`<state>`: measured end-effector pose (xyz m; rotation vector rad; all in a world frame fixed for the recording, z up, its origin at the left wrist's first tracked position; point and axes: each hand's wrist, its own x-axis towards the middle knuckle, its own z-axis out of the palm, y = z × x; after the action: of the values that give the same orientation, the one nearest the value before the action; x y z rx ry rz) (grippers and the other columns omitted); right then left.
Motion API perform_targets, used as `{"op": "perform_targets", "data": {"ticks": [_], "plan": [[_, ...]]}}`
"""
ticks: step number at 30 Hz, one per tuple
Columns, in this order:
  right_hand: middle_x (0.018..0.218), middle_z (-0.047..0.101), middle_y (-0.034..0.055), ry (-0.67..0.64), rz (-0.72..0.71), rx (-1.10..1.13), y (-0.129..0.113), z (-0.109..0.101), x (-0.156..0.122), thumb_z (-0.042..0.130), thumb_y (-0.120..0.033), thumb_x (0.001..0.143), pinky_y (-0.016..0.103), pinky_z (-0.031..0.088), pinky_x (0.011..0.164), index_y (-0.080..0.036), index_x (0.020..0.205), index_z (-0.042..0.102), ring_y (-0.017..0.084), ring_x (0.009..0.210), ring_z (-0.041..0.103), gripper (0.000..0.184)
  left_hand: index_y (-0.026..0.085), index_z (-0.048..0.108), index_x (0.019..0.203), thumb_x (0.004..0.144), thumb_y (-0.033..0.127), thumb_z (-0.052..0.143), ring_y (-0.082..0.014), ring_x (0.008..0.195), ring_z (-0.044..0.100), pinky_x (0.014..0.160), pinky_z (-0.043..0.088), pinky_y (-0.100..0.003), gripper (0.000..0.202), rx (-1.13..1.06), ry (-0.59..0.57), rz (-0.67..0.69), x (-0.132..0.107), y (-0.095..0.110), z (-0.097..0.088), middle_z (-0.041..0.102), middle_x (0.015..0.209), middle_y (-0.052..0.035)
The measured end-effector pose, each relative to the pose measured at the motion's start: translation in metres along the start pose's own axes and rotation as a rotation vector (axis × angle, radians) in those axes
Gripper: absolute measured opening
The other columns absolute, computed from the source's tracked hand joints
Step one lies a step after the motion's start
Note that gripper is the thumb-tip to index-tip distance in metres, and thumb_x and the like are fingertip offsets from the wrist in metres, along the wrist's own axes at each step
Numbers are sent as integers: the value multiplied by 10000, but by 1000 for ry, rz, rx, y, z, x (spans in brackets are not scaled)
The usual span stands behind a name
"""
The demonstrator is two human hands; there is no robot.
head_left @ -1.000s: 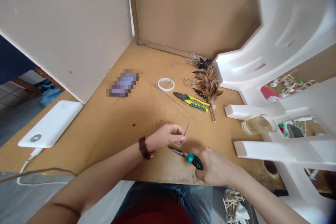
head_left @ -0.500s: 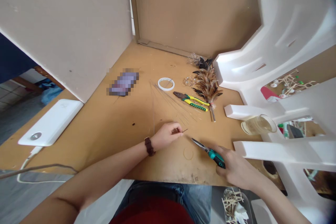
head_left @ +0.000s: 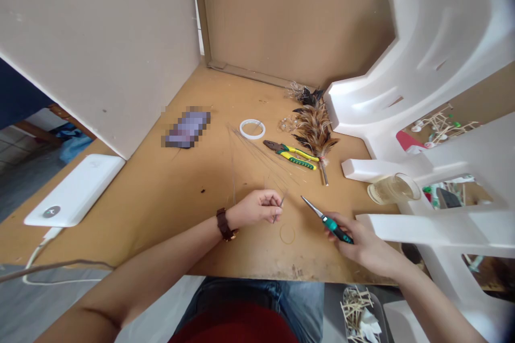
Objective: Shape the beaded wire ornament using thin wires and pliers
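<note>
Between the fingertips of my left hand, pinched closed, is a short thin dark piece of wire. My right hand is wrapped round the green and black handles of needle-nose pliers. Their slim metal jaws point up and left toward the left hand, apart from the wire. On the table just below the left hand lies a thin yellowish ring. Several long fine wires are spread on the tabletop beyond the hands.
Farther back lie yellow-green combination pliers, a white ring-shaped roll and a bundle of brown feathers. A glass of liquid stands at the white plastic frame on the right. A white power bank and a blurred phone are at left.
The wire in my left hand has turned from nearly flat to steeply upright. My right hand has rotated the needle-nose pliers, their tip shifting slightly up and right. The view has drifted a little.
</note>
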<state>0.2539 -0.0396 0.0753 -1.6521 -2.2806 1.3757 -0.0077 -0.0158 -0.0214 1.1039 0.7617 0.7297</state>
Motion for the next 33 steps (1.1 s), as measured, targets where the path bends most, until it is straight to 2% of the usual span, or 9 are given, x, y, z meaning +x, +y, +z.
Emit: {"op": "perform_targets", "data": {"ticks": [4, 11, 21, 33], "plan": [[932, 611, 53, -66, -22, 190, -5, -5, 8, 473, -220, 754, 337, 429, 787, -160, 1140, 464, 199, 859, 566, 391, 145, 489, 766, 660, 349, 696, -99, 579, 588, 565, 493, -242, 309, -122, -94, -115, -6, 8, 5, 590, 613, 20], [868, 596, 30, -148, -56, 195, -26, -6, 22, 488, -230, 734, 322, 424, 761, -164, 1009, 520, 182, 818, 550, 284, 143, 493, 757, 646, 359, 711, -91, 532, 590, 537, 490, -229, 326, -163, -137, -160, -11, 15, 9, 609, 612, 17], [874, 590, 33, -283, -107, 424, -16, -2, 33, 500, -218, 730, 282, 416, 675, -164, 952, 514, 160, 801, 537, 229, 137, 499, 763, 668, 309, 699, -98, 572, 607, 520, 499, -214, 281, -189, -240, -197, -14, 18, 10, 611, 649, 6], [882, 585, 48, -307, -117, 538, -11, 2, 36, 501, -213, 741, 303, 456, 672, -158, 954, 495, 157, 757, 564, 219, 129, 513, 770, 663, 305, 710, -100, 554, 606, 509, 503, -221, 285, -211, -291, -226, -14, 18, 10, 618, 641, 3]]}}
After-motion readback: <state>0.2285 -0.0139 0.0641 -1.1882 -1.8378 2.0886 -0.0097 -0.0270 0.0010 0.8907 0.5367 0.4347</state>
